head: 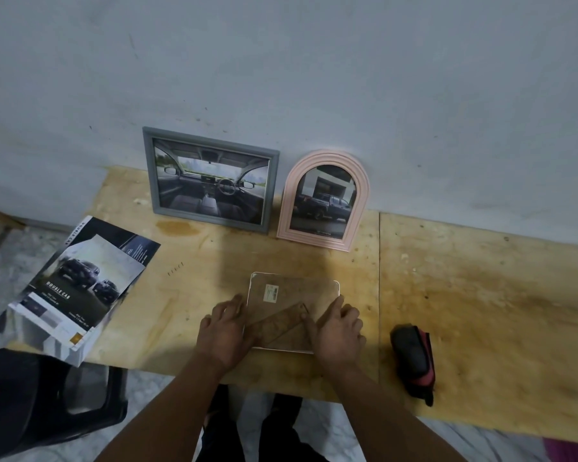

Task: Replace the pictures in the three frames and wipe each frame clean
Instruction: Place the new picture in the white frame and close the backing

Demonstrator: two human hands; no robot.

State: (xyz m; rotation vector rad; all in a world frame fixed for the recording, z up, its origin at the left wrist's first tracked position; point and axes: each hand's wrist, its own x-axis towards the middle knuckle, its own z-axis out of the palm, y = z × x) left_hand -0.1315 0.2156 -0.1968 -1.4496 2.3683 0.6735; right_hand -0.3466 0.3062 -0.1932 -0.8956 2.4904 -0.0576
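Plywood table (464,295) is set against a grey wall (314,61). "DOUBLE CAB" is printed on the brochure (77,288). A face-down frame (291,295) is pressed at its sides by the left hand (222,331) and right hand (337,331), fingers flat.

Three frames on the surface (481,295): one grey frame (211,179), one pink arched frame (324,200), one face-down frame (292,311). Two hands, left hand (222,331) and right hand (339,331). One brochure stack (77,288), one black-and-red pouch (413,358).
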